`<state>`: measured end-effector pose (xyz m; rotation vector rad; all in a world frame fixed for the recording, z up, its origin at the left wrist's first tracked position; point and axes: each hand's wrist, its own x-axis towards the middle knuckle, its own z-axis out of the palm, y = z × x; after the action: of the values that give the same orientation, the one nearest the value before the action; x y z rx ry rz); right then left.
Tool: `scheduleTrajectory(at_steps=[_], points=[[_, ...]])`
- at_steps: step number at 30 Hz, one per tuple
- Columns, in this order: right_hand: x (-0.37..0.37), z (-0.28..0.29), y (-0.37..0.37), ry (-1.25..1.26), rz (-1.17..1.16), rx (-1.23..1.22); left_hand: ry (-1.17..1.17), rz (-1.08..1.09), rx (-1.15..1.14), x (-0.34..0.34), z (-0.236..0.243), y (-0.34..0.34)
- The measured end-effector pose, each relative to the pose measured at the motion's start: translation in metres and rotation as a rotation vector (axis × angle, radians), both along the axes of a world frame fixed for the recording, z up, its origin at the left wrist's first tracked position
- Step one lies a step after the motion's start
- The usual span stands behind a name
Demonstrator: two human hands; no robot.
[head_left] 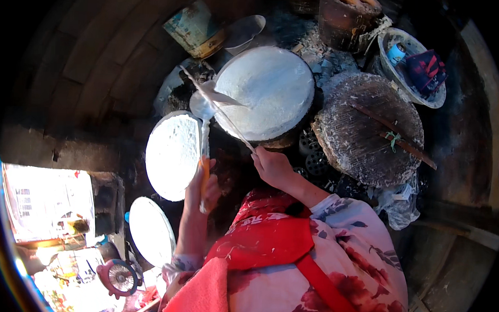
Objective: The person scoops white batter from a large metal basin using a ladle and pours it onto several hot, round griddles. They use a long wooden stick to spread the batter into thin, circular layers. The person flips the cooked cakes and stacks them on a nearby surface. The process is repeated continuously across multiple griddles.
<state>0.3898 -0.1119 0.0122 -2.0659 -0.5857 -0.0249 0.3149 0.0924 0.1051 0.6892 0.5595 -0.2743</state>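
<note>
My right hand grips the near end of a thin stick, which slants up and left. Near its far end a thin pale flap hangs over the left rim of a large round pan with a whitish surface. My left hand is closed around the orange handle of a long tool. Its far end, close to the stick, looks like a round ladle bowl, partly hidden by the flap. Left of that tool, a round white tray stands near my left hand.
On the right, a round wooden board bears a brown strip and a green leaf. Beyond are a basin, a brown pot and a bucket. Holed briquettes lie below the pan. At lower left are another white disc and a fan.
</note>
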Motion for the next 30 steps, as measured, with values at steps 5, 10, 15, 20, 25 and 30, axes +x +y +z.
scheduleTrajectory(at_steps=[5,10,15,20,25,30], points=[[0.045,0.018,-0.042,-0.125,-0.093,-0.163,-0.074,0.063,-0.415,0.007,0.004,0.011],[0.106,-0.032,-0.097,0.019,-0.258,-0.502,-0.267,0.167,-0.524,-0.021,0.031,0.009],[0.047,-0.025,-0.066,-0.041,0.335,-0.64,-0.335,0.214,-0.447,-0.065,0.049,0.013],[0.108,-0.031,-0.107,0.112,-0.207,-0.526,-0.313,0.406,-0.363,-0.134,0.053,0.021],[0.051,-0.006,-0.084,-0.046,0.355,-0.715,-0.301,0.583,-0.383,-0.194,0.05,0.013],[0.092,-0.042,-0.107,0.074,-0.124,-0.508,-0.334,0.72,-0.429,-0.25,0.042,-0.004]])
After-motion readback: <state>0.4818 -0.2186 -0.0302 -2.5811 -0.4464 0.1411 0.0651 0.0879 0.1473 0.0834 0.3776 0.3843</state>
